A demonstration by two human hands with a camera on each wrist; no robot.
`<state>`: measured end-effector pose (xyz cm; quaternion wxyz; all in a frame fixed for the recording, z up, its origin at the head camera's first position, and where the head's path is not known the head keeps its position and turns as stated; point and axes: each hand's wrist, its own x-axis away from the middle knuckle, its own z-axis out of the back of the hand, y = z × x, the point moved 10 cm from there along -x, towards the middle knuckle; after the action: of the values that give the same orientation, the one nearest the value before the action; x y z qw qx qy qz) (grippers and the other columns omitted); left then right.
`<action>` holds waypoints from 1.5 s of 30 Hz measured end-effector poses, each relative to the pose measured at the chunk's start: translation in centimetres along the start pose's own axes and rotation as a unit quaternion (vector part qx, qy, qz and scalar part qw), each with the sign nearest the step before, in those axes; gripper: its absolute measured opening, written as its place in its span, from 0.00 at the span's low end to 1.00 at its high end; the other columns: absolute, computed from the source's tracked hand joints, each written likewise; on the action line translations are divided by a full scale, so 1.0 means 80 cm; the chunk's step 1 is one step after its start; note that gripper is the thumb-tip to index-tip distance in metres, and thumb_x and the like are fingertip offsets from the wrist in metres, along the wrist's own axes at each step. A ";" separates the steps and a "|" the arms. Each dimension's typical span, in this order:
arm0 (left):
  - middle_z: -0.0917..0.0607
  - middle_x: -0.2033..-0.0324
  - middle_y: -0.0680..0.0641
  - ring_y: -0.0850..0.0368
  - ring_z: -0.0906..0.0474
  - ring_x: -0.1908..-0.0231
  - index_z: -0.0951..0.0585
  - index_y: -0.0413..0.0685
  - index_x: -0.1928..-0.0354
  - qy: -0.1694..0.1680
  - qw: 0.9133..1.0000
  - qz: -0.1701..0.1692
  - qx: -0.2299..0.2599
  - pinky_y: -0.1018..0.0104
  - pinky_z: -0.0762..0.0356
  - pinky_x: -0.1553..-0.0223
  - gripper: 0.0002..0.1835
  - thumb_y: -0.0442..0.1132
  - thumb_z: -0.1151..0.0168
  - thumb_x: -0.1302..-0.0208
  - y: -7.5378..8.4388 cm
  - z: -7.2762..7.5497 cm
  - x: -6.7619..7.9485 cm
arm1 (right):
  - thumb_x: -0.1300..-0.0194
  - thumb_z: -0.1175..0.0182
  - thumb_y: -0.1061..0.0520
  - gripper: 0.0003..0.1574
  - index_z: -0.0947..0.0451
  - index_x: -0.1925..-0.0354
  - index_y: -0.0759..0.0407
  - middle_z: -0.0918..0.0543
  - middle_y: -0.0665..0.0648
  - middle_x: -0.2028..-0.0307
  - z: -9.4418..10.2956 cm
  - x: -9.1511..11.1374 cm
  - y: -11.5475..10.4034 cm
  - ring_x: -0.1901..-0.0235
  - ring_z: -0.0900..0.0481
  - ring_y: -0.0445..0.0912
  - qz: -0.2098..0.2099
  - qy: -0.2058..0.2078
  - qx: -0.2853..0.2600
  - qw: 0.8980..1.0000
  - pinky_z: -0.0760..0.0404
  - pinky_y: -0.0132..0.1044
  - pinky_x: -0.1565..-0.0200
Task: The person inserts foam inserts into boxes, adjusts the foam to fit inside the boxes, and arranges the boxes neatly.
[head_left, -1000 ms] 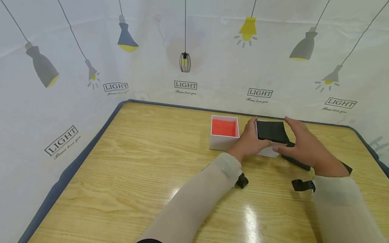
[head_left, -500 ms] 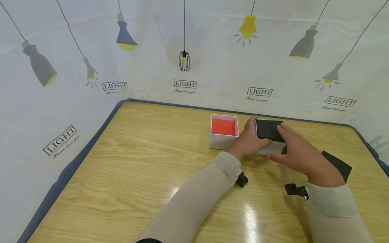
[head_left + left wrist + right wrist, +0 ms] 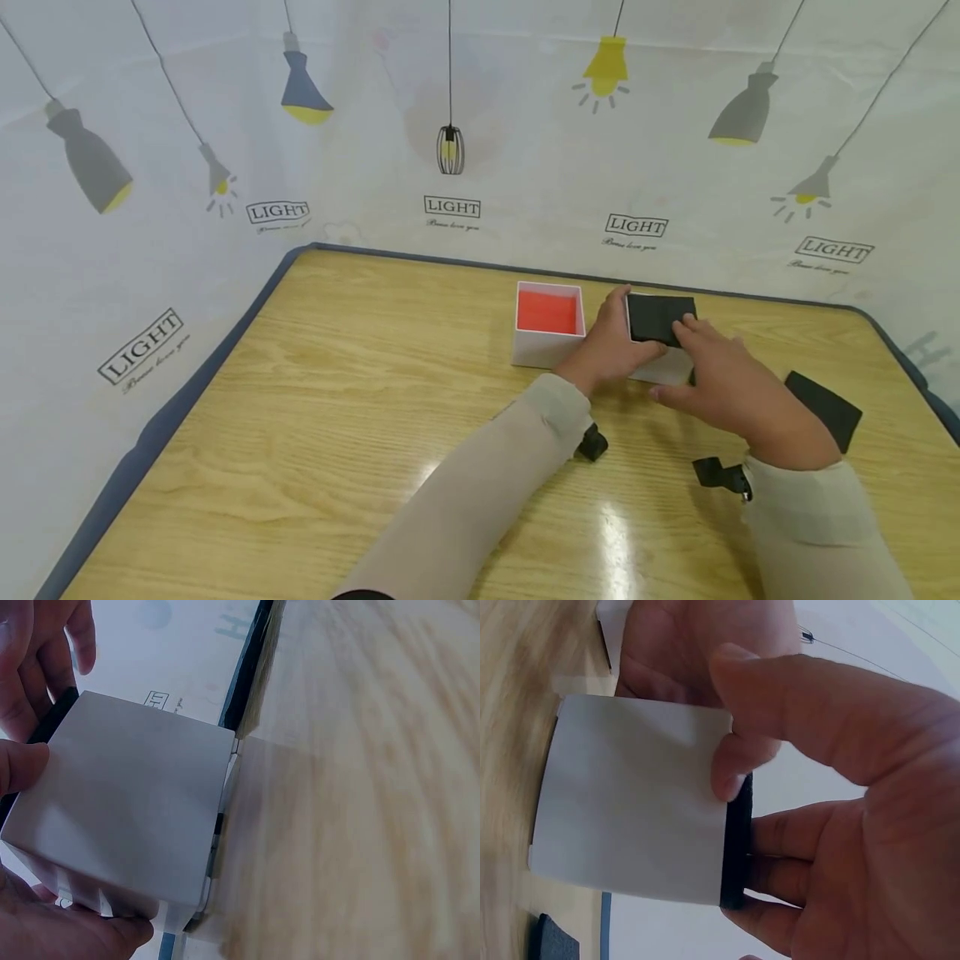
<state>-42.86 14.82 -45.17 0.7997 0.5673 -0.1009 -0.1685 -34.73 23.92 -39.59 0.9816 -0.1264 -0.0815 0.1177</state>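
Observation:
A white square box (image 3: 660, 367) stands near the back edge, with a black pad (image 3: 656, 318) filling its top. My left hand (image 3: 611, 342) holds this box by its left side, the thumb lying over the front rim. My right hand (image 3: 731, 383) rests its fingers on the pad's right part; its thumb is held off the box's front. In the right wrist view the pad (image 3: 737, 847) stands slightly above the box rim, with several right fingertips touching it. The box's right side is hidden in the head view.
A second white box (image 3: 547, 348), with a red lining or insert (image 3: 546, 312) inside, stands just left of the left hand. A flat black piece (image 3: 825, 408) lies on the wooden table (image 3: 337, 400) to the right, partly behind the right wrist. A printed curtain (image 3: 525, 125) hangs behind.
My right hand has moved left from beside the box and put its fingers on the black pad. The pad's raised right side now lies flatter. The left hand keeps its hold.

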 end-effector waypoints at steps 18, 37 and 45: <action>0.33 0.27 0.50 0.59 0.28 0.44 0.52 0.58 0.16 -0.001 1.000 0.003 0.002 0.65 0.24 0.36 0.55 0.48 0.26 0.35 -0.001 -0.001 0.000 | 0.33 0.28 0.40 0.63 0.46 0.22 0.78 0.48 0.81 0.22 -0.002 0.000 -0.007 0.22 0.51 0.75 0.003 0.000 0.016 1.000 0.51 0.78 0.29; 0.31 0.30 0.49 0.58 0.28 0.44 0.52 0.55 0.16 0.001 1.000 0.001 0.001 0.64 0.25 0.34 0.54 0.47 0.26 0.35 0.004 0.000 0.004 | 0.32 0.29 0.40 0.61 0.45 0.22 0.77 0.43 0.80 0.23 0.000 0.002 -0.010 0.23 0.46 0.75 0.012 0.007 0.013 1.000 0.50 0.77 0.28; 0.31 0.31 0.50 0.59 0.28 0.44 0.52 0.57 0.16 0.004 1.000 0.004 0.002 0.62 0.25 0.34 0.54 0.48 0.26 0.34 0.003 0.002 0.004 | 0.31 0.30 0.40 0.56 0.38 0.26 0.77 0.34 0.80 0.28 0.009 0.013 -0.017 0.28 0.37 0.77 0.023 0.004 0.018 1.000 0.34 0.72 0.32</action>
<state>-42.57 14.60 -44.90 0.7996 0.5691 -0.1008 -0.1629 -33.59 23.03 -38.39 0.9810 -0.1111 -0.0730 0.1413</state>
